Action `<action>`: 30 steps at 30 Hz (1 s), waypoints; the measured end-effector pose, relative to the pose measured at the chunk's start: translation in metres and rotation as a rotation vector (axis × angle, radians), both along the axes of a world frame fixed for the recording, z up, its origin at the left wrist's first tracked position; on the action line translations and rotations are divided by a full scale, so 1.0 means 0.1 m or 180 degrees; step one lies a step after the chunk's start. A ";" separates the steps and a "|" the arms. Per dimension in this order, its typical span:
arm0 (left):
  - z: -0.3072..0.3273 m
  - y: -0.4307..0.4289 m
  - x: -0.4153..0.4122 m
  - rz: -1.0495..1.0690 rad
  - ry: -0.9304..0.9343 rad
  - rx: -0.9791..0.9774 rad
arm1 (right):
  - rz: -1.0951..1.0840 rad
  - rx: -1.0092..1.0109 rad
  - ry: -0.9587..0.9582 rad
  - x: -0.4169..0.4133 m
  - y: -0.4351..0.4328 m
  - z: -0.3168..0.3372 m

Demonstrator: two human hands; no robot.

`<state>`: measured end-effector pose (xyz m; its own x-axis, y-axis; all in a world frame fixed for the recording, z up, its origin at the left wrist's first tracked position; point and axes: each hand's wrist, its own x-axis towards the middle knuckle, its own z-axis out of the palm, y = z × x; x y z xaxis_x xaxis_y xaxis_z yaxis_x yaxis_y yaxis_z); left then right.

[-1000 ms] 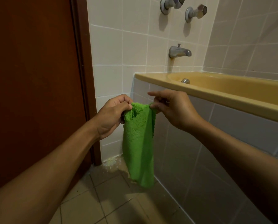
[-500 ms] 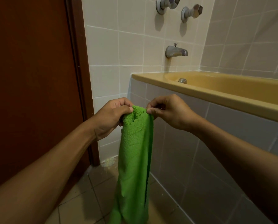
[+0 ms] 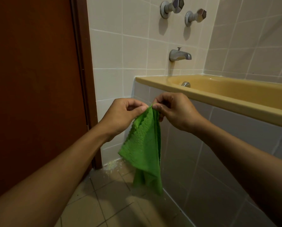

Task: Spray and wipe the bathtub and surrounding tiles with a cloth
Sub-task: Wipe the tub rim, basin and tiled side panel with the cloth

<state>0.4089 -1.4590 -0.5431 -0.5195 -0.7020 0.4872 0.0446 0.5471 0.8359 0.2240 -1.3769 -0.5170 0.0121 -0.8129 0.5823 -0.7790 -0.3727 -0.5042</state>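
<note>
A green fluffy cloth (image 3: 143, 148) hangs in front of me, held up at its top edge. My left hand (image 3: 120, 116) pinches the top corner from the left, and my right hand (image 3: 174, 110) pinches it from the right, fingertips almost touching. The cloth drapes down in folds toward the floor, beside the grey tiled side panel (image 3: 219, 153) of the tub. The yellow bathtub (image 3: 227, 94) runs along the right, its rim just behind my right hand. Pale wall tiles (image 3: 133, 51) surround the tub. No spray bottle is in sight.
A dark brown door (image 3: 33, 79) with its frame fills the left. A metal spout (image 3: 179, 54) and two tap handles (image 3: 171, 5) stick out of the end wall above the tub. Pale crumbs lie on the floor tiles (image 3: 110, 166) at the door frame's foot.
Both hands have drawn close together at the cloth's top edge. The cloth has swung and refolded, with one corner now flaring out to the left.
</note>
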 end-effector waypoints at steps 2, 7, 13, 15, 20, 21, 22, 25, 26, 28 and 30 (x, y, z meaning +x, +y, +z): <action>-0.01 0.00 -0.02 0.0146 -0.0104 -0.0109 | -0.0023 0.0021 0.0092 0.01 0.03 0.01; 0.00 -0.01 -0.10 0.0142 -0.0195 0.0151 | -0.0092 -0.0003 0.0202 0.00 0.06 0.01; -0.02 0.04 -0.12 0.0133 -0.0336 0.0292 | -0.0255 -0.0349 0.0564 -0.05 0.07 0.01; -0.02 0.02 -0.12 0.0271 -0.0229 0.0418 | -0.0332 -0.0446 0.0703 -0.09 0.07 -0.01; -0.02 0.00 -0.08 0.0079 0.0144 0.1107 | -0.0084 -0.0493 0.0712 -0.16 0.13 0.07; -0.01 -0.01 -0.07 0.0054 0.0160 0.1135 | 0.0014 -0.0494 0.0763 -0.15 0.15 0.10; -0.01 -0.01 -0.06 0.0029 0.0167 0.1150 | 0.0107 -0.0508 0.0802 -0.13 0.15 0.12; 0.01 0.00 -0.07 0.0015 0.0142 0.1128 | 0.0261 -0.0666 0.0862 -0.03 0.13 0.13; 0.01 0.01 -0.08 0.0064 0.0118 0.1082 | 0.0250 -0.0682 0.0836 -0.01 0.12 0.11; 0.03 0.04 -0.10 0.0100 0.0078 0.0993 | 0.0152 -0.0617 0.0785 0.01 0.08 0.08; 0.04 0.07 -0.10 0.0040 0.0027 0.0966 | 0.0008 -0.0499 0.0844 0.00 0.05 0.05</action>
<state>0.3986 -1.4522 -0.5391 -0.5067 -0.8225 0.2585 0.0472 0.2729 0.9609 0.2242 -1.3717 -0.5122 0.1823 -0.7132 0.6769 -0.8747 -0.4320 -0.2196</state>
